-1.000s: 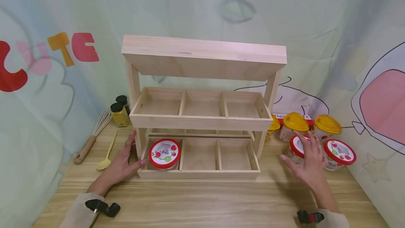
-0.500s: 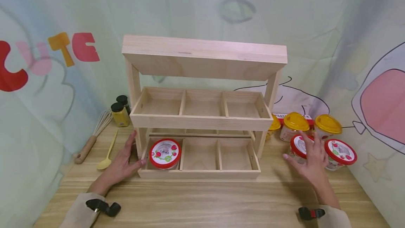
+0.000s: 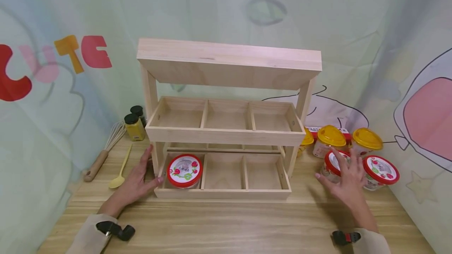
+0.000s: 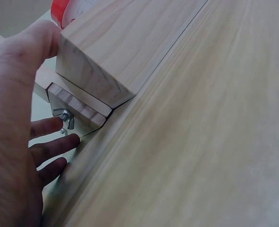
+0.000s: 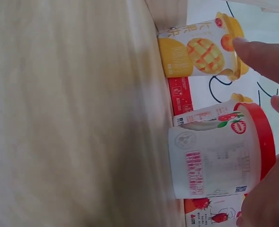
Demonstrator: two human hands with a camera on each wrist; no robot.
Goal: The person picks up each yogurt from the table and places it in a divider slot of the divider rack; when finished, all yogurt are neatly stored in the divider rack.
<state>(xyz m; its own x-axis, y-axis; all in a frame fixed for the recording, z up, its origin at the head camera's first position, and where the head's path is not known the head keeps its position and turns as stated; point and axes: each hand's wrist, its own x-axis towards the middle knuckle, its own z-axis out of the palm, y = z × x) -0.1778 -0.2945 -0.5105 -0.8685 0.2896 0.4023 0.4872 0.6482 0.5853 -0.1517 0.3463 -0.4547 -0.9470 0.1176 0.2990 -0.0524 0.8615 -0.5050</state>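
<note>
Picking up a red-lidded tub (image 3: 330,167) near the right edge of the counter (image 3: 219,226) seemed the current step, needing the right hand (image 3: 347,181), spread and empty, to close, while the unclenched left hand (image 3: 133,183) touched the wooden rack (image 3: 226,136).

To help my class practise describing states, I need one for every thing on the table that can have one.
Rack, upright
Tub in rack, lid on
Rightmost tub, lid on
Tub beside it, lid on
Three yellow-lidded cups, lids on
Yellow jar, capped
Dark jar, capped
Whisk, lying down
Spoon, lying down
Red pack, mostly hidden, cannot tell
</note>
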